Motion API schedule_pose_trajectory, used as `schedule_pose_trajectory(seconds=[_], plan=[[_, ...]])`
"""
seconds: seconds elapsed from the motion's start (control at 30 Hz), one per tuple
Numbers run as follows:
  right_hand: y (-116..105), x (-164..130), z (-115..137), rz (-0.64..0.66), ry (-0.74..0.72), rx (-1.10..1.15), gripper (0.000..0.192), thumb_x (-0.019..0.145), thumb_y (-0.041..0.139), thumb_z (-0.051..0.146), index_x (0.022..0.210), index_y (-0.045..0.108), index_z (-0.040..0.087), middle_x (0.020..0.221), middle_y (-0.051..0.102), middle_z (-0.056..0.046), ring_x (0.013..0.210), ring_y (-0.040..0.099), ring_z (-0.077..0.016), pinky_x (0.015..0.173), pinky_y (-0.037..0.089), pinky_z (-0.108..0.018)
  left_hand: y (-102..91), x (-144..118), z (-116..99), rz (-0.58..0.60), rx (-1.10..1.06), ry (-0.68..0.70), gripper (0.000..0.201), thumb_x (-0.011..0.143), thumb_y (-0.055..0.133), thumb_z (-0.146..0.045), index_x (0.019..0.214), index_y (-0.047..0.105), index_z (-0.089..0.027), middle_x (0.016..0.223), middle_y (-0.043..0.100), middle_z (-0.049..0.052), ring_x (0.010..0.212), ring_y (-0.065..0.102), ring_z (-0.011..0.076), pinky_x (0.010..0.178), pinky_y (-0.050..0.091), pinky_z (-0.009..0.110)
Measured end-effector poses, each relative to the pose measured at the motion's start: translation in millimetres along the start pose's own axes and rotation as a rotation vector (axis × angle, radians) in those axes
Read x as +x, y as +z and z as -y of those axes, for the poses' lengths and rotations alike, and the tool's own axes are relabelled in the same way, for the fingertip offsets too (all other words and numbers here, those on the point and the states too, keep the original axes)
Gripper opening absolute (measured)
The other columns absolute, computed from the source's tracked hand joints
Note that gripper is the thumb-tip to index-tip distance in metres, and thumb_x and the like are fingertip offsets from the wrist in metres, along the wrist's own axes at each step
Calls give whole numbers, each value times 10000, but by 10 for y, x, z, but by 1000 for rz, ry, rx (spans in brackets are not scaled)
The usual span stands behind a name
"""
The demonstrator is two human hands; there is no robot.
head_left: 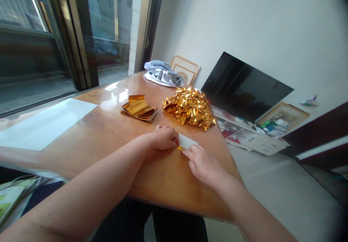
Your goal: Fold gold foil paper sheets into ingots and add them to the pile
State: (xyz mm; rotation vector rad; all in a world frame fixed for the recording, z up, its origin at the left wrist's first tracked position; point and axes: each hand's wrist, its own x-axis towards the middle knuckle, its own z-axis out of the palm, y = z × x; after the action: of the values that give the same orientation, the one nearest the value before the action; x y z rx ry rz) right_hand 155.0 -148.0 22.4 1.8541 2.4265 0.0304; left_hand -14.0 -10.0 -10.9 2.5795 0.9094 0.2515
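A small sheet of foil paper (189,141) lies on the table in front of me, pale side up, with a narrow gold strip folded over along its near edge. My left hand (166,138) is closed at the sheet's left end, its fingers curled on the paper. At the near right part of the sheet is my right hand (203,160), fingers bent and pressed on the folded gold edge. Beyond my hands is a heap of folded gold foil pieces (191,108). To its left sits a stack of gold foil sheets (139,108), the top ones curling up.
The glossy wooden table (108,140) carries a large white sheet (49,124) on the left and a bundle of light blue cloth (162,73) at the far end. A television (246,86) and a white cabinet (251,138) stand beyond its right edge.
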Motion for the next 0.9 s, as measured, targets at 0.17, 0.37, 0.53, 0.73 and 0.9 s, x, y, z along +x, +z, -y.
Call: schedule_pose_trajectory(seconds=[0.17, 0.37, 0.53, 0.73, 0.9], plan=[[18, -119, -111, -5, 11, 15, 392, 940, 449, 168, 1268, 644, 259, 1088, 625, -78, 1025, 570, -217, 889, 422, -300, 9, 15, 21, 0, -17, -7, 181, 760, 609, -354, 840, 771, -332, 852, 732, 8, 934, 596, 266, 904, 351, 445], [70, -267, -221, -11, 60, -6, 408, 931, 463, 172, 1293, 628, 266, 1079, 633, -78, 997, 565, -227, 848, 418, -314, 15, 29, 37, -6, -35, -22, 187, 755, 610, -358, 849, 766, -319, 857, 729, 5, 946, 585, 262, 902, 333, 425], [120, -371, -280, -41, 88, 10, 456, 899, 483, 144, 1313, 618, 279, 1100, 638, -68, 1028, 557, -227, 866, 411, -321, 7, 18, 20, -8, -29, -32, 184, 764, 604, -343, 856, 762, -323, 906, 726, 8, 1002, 570, 275, 921, 319, 425], [212, -440, -352, -101, 130, 72, 442, 878, 501, 140, 1274, 645, 275, 1057, 644, -66, 1019, 558, -228, 888, 415, -320, -1, 18, 7, -1, -14, -18, 189, 769, 588, -321, 847, 760, -314, 902, 722, 18, 1002, 568, 285, 911, 316, 434], [248, -452, -459, -151, 151, 195, 363, 865, 496, 116, 1132, 699, 256, 1015, 655, -53, 979, 586, -206, 874, 428, -297, 4, 27, 6, -16, -7, -3, 192, 745, 589, -278, 840, 753, -310, 901, 721, 17, 985, 571, 281, 894, 316, 436]])
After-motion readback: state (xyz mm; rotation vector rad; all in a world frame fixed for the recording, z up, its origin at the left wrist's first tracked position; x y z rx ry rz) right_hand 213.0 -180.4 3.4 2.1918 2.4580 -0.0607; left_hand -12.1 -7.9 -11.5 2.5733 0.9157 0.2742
